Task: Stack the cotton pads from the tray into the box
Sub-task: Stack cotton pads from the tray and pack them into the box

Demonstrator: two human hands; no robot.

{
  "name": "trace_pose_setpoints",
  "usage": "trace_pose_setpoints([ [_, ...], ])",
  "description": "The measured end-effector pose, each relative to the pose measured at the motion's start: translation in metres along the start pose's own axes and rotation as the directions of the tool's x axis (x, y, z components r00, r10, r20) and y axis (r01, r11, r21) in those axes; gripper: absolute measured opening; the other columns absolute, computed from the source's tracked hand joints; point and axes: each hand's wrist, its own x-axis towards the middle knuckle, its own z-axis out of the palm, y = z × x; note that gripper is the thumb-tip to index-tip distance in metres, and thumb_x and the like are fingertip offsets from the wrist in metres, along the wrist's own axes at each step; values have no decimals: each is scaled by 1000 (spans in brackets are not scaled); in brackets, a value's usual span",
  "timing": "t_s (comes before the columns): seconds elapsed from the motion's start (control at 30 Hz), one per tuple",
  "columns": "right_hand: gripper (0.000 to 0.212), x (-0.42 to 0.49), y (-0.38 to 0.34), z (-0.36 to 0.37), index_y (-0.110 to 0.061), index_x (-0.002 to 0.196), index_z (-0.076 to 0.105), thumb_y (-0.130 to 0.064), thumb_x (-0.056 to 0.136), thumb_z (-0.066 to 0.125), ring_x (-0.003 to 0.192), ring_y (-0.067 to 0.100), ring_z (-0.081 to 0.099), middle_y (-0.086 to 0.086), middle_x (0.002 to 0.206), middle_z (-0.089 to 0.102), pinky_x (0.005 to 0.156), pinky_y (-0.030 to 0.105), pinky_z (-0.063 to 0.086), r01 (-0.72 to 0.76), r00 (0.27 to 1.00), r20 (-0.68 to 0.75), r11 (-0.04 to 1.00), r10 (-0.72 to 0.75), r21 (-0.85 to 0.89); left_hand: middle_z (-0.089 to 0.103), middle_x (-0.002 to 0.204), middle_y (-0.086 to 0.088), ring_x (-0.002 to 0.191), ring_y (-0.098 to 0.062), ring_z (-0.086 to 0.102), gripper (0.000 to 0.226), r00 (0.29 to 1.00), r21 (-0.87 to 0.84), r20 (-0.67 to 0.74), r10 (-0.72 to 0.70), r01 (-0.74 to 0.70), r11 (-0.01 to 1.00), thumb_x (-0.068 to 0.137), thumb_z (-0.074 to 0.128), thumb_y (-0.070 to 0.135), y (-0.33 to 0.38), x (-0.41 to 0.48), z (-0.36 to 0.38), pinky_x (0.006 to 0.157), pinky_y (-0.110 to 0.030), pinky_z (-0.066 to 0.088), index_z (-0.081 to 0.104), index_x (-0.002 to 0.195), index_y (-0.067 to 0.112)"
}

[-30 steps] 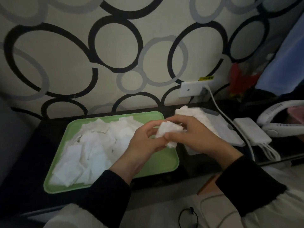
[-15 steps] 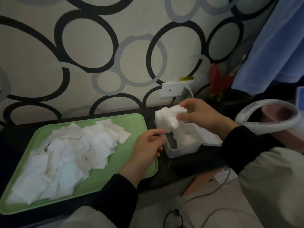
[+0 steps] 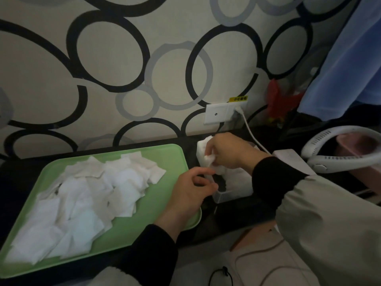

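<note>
You pinch a small wad of cotton pads (image 3: 203,150) in your right hand (image 3: 228,154), fingers curled round it, over the far end of the one clear box (image 3: 234,193). The wad stands roughly upright, its white edge facing the tray. Your sleeve and both hands cover much of the box, so its long axis cannot be told.

Your left hand (image 3: 189,191) hovers at the box's near left corner, over the tray's right rim, fingers loosely curled. Whether it grips the box cannot be told.

The one green tray (image 3: 132,238) lies just left of the box, its long axis running from near left to far right. A loose heap of square pads (image 3: 92,199) covers its left and middle, overlapping in too many layers to count.

Both sit on a black tabletop (image 3: 226,221) against a wall papered with black and grey rings (image 3: 111,50). One white socket plate (image 3: 218,113) carries one plugged-in white cable (image 3: 248,130). A white neck fan (image 3: 329,159) lies to the right, with blue cloth (image 3: 346,65) hanging above it.
</note>
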Motion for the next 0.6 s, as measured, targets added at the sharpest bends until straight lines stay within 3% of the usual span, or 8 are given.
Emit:
trace_pose_setpoints([
  [0.13,40,1,3,11,-30,121,65,-23,83,75,111,18,62,-3,118,66,88,34,50,-59,994,-90,998,60,18,66,81,-6,58,5,58,31,1000,9,4,-3,3,1000,82,78,6,-1,0,-1,51,-9,41,71,111,17],
  [0.33,37,-17,14,6,-20,123,65,-5,90,65,101,14,64,-1,113,68,88,27,52,-23,987,-144,960,66,280,69,83,-9,56,-8,56,29,999,-28,27,-37,38,999,87,69,0,7,-3,-8,49,-12,40,71,114,10],
  [0.47,31,-36,3,5,-23,116,69,-6,93,58,103,12,63,-6,113,68,88,24,49,17,965,-249,933,78,360,72,84,1,62,-6,61,19,998,30,-46,-49,50,998,90,69,13,11,-10,-32,51,-14,43,73,107,23],
  [0.6,25,-54,-30,1,-24,112,70,-12,93,58,103,7,62,-9,111,69,90,22,47,76,934,-340,868,110,491,74,95,-4,68,-8,65,16,988,32,-136,-71,76,997,91,68,18,16,-25,-66,56,-19,45,73,105,25],
])
